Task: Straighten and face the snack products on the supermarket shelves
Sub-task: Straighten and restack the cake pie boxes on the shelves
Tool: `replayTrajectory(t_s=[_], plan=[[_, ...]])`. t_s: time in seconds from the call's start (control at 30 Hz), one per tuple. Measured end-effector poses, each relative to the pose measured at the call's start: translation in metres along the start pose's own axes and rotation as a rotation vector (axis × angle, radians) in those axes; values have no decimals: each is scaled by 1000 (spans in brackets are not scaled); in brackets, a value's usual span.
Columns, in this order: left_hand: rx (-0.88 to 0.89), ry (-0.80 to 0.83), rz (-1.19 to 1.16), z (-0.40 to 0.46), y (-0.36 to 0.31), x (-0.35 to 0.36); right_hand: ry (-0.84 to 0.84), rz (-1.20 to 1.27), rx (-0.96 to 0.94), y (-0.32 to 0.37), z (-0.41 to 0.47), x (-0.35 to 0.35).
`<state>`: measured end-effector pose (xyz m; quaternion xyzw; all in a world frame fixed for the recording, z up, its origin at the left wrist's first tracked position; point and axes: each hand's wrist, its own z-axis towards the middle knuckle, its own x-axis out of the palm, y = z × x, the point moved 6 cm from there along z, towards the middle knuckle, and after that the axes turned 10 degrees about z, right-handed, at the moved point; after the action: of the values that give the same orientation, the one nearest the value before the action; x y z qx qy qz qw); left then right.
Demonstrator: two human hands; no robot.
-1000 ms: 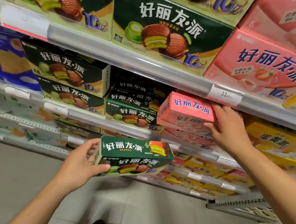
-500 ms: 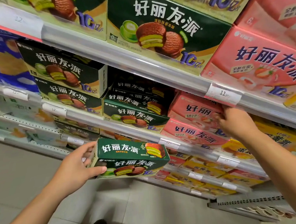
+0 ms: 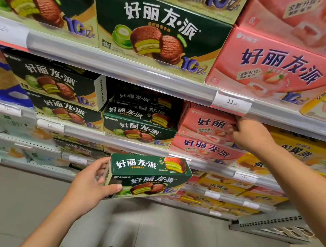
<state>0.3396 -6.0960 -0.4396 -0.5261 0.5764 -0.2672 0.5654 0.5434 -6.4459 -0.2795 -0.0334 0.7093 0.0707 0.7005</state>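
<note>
My left hand [image 3: 89, 184] grips the left end of a small green snack box [image 3: 148, 174], held in the air in front of the shelves. My right hand [image 3: 252, 134] reaches under the shelf rail and touches the right end of a pink snack box [image 3: 206, 123], which lies on top of another pink box [image 3: 204, 149] on the middle shelf. Its fingertips are partly hidden against the box. Left of the pink boxes sits a stack of small green boxes [image 3: 139, 123].
Larger green boxes [image 3: 57, 86] stand at the left of the middle shelf. The upper shelf carries big green [image 3: 159, 33] and pink boxes [image 3: 270, 65]. Yellow boxes [image 3: 299, 156] fill the right and lower shelves. A price tag [image 3: 231, 101] hangs above my right hand.
My right hand has pushed the pink box back onto the middle shelf on top of the other pink box. My left hand keeps holding the green box, hardly moved.
</note>
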Motion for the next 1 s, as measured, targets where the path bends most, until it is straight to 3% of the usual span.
replayTrajectory(t_s=[0.2, 0.33, 0.47, 0.57, 0.63, 1.0], plan=[[2, 4, 58, -2, -7, 11, -49, 30, -59, 8, -11, -4], [28, 14, 83, 3, -24, 21, -169, 82, -329, 22, -54, 6], [73, 44, 117, 3, -49, 39, 2, 300, -574, 36, -98, 34], [94, 78, 114, -2, -68, 51, 184, 307, -589, 34, -110, 57], [110, 87, 123, -8, -79, 56, 217, 273, -585, 29, -111, 66], [202, 63, 125, 0, -91, 18, 29, 427, -575, 70, -100, 39]])
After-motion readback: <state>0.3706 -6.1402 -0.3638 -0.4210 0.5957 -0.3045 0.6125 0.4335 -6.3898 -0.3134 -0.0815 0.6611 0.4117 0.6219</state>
